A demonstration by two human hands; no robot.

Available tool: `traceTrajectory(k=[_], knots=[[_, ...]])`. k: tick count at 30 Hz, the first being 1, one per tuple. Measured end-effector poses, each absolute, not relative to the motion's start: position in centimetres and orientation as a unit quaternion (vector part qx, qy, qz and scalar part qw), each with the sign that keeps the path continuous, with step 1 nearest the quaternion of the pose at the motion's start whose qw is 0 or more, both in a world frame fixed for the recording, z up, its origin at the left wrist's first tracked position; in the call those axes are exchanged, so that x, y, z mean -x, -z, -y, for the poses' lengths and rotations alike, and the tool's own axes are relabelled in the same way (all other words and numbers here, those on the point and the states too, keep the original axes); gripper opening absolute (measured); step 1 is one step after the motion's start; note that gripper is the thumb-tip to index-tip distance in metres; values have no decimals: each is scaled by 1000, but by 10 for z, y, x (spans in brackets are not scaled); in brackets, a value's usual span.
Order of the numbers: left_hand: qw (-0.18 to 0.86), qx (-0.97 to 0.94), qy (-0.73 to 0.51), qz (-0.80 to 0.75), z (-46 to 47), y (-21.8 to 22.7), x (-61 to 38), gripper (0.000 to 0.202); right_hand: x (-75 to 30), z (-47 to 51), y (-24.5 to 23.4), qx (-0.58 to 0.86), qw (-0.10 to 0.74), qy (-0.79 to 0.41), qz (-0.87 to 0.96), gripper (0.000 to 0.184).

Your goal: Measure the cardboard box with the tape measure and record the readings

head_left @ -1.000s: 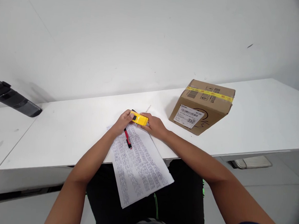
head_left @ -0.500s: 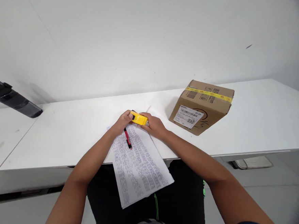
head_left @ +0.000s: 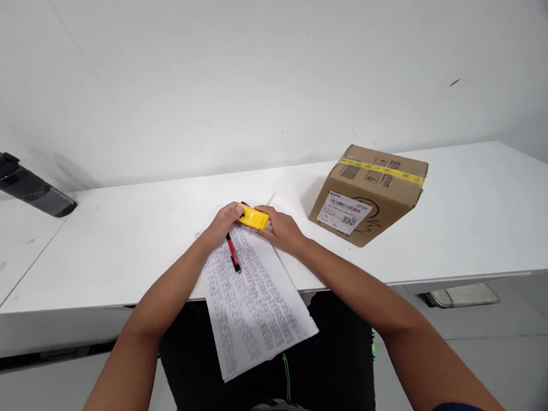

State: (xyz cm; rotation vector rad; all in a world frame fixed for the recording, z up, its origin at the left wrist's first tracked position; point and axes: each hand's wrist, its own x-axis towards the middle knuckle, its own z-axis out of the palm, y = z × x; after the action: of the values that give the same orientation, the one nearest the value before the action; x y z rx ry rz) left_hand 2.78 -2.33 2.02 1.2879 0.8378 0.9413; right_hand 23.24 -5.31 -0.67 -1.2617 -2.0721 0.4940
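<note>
Both of my hands hold a yellow tape measure (head_left: pixel 254 218) above the far end of some written sheets. My left hand (head_left: pixel 223 222) is closed on its left side, thumb near a small black part. Around the right side are the fingers of my right hand (head_left: pixel 282 228). The handwritten paper (head_left: pixel 252 310) lies under my hands and hangs over the table's front edge toward my lap. On it rests a red and black pen (head_left: pixel 234 253), its upper end close to my left hand. My fingers hide part of the tape measure.
A taped cardboard box (head_left: pixel 368 196) with a white label stands on the white table (head_left: pixel 126 239), right of my hands. At the far left is a dark bottle (head_left: pixel 26 182). A wall (head_left: pixel 246 72) rises behind the table. Below right, a flat pale object (head_left: pixel 467 296) shows beneath the table edge.
Hardly anything differs. The whole view has shifted very slightly, and both hands keep their hold on the tape measure.
</note>
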Motion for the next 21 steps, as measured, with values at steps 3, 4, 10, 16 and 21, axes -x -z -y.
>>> traceTrajectory(k=[3,4,10,16,21], knots=[[615,-566,-407,-368,23,-20,-27,63,-233,53,7,479,328,-186,793,57],[613,-568,-407,-369,23,-20,-27,63,-233,53,6,477,329,-184,794,56],[612,-575,-404,-363,23,-18,-27,65,-234,54,5,478,331,-178,794,56],[646,-539,-407,-355,18,-14,-27,71,-233,56,4,488,329,-196,784,57],[616,-565,-410,-365,19,-11,-27,66,-233,55,6,489,329,-190,785,57]])
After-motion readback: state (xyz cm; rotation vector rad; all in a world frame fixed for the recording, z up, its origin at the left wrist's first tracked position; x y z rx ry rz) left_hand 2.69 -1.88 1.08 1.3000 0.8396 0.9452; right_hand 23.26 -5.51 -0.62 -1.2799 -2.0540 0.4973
